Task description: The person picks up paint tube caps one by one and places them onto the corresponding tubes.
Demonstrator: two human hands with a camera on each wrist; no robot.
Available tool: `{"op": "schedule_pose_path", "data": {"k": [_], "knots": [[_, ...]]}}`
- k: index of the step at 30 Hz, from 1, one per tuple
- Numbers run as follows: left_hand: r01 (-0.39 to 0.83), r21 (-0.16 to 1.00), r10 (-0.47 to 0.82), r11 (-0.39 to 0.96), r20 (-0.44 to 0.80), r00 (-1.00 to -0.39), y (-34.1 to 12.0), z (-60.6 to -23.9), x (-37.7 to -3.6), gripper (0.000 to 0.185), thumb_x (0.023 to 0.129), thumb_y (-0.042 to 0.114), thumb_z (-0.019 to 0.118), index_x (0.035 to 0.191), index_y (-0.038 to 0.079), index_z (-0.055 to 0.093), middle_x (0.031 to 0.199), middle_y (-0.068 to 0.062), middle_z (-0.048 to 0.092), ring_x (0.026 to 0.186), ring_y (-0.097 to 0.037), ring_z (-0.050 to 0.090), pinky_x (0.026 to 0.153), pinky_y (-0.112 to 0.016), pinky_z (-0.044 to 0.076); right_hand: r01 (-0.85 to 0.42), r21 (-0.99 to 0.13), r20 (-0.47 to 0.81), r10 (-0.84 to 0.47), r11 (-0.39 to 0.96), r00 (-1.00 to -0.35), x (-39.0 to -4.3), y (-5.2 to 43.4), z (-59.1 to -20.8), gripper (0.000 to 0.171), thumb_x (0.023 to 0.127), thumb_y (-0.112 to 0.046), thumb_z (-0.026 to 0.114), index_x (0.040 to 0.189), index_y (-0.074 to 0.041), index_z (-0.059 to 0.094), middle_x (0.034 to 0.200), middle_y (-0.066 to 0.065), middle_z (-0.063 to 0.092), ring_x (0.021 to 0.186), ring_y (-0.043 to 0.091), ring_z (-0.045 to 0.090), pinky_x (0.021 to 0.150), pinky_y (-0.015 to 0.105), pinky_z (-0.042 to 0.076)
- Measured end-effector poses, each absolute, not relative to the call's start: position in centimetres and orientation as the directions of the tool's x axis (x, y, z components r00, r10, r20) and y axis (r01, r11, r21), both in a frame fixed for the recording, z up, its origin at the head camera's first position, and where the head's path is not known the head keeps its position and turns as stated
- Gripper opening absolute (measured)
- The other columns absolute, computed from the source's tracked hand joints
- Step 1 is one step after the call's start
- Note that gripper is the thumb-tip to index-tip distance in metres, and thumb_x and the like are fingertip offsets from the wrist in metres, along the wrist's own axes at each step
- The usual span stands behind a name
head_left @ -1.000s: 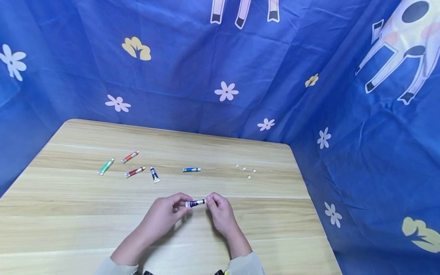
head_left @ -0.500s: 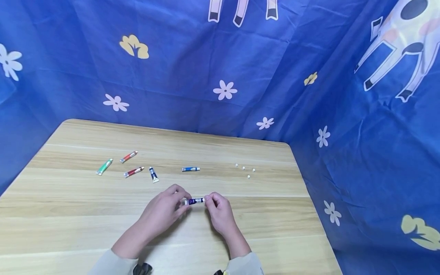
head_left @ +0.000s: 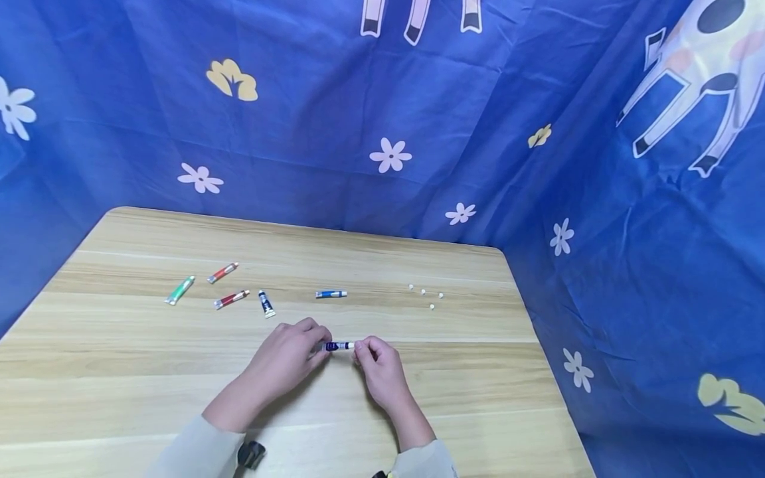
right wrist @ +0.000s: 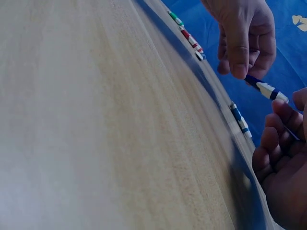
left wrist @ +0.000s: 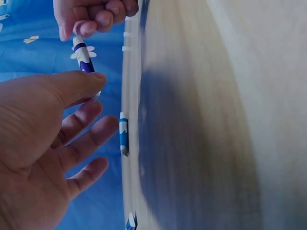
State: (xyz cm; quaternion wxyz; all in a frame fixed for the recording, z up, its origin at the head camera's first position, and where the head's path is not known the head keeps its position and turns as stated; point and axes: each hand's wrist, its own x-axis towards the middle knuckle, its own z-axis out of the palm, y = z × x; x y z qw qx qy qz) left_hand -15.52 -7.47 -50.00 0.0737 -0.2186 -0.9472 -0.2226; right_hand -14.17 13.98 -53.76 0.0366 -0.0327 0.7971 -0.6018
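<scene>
You are holding the purple tube [head_left: 338,346] above the table [head_left: 454,398], stretching it sideways between your two hands. Your left hand [head_left: 293,352] is pinching the end away from the cap with thumb and forefinger, its other fingers spreading apart; your right hand [head_left: 380,372] is clamping thumb and forefinger on the white cap [left wrist: 78,42], its remaining fingers curling in together. Since each hand is gripping only a tip, you are probably risking a slip: any strong twist or pull is likely to be turning the tube inside your left pinch, or tearing one end free and dropping it. If you are squeezing the left end hard while the cap is loosening, you may be forcing the contents out onto your fingers. The cap itself is offering little to grip, so a jerk could be sending it bouncing across the wood, perhaps among the small white pieces [head_left: 432,307]. The blue tube [head_left: 331,294] is lying just beyond your hands, so a wide sweep could be knocking it.
</scene>
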Motion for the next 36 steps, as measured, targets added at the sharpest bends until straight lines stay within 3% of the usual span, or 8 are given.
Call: {"op": "schedule_pose_path", "data": {"k": [9,19,28,36], "knots": [[0.445,0.343,0.396,0.827,0.205,-0.895,-8.2,-50.8,-17.2,0.019,0.09,0.024,0.087,0.106,0.019,0.079,0.1,0.0,0.076,0.089,-0.02,0.072,0.093,-0.055,0.056,0.015,-0.967,-0.042,-0.101,0.255,-0.994,-14.2,14.3,-53.6,0.029,0.11,-0.022,0.063,0.096,0.001,0.072,0.095,0.025,0.071,0.083,0.01,0.06,0.078,0.018,0.05],[0.461,0.3,0.414,0.835,0.208,-0.886,-8.5,-51.4,-18.5,0.019,0.088,0.022,0.089,0.103,0.017,0.078,0.093,0.0,0.074,0.085,-0.02,0.071,0.092,-0.056,0.058,0.011,-0.966,-0.047,-0.132,0.259,-0.99,-14.3,15.1,-53.9,0.022,0.108,-0.021,0.066,0.117,-0.002,0.07,0.102,0.022,0.074,0.087,0.01,0.065,0.08,0.018,0.054],[0.463,0.281,0.429,0.841,0.175,-0.886,-8.6,-51.3,-20.1,0.016,0.089,0.022,0.088,0.098,0.017,0.077,0.09,0.0,0.073,0.085,-0.023,0.072,0.09,-0.056,0.057,0.002,-0.957,-0.03,-0.092,0.289,-0.995,-14.5,16.2,-53.8,0.022,0.107,-0.022,0.068,0.118,-0.002,0.071,0.104,0.021,0.075,0.088,0.007,0.064,0.083,0.019,0.051],[0.432,0.31,0.411,0.847,0.135,-0.902,-8.7,-51.4,-21.2,0.018,0.089,0.023,0.089,0.102,0.015,0.079,0.093,-0.001,0.075,0.088,-0.024,0.072,0.096,-0.058,0.055,0.017,-0.957,-0.031,-0.043,0.29,-0.999,-15.1,17.6,-53.7,0.023,0.107,-0.022,0.068,0.118,-0.002,0.07,0.104,0.021,0.074,0.091,0.013,0.067,0.085,0.019,0.051]]}}
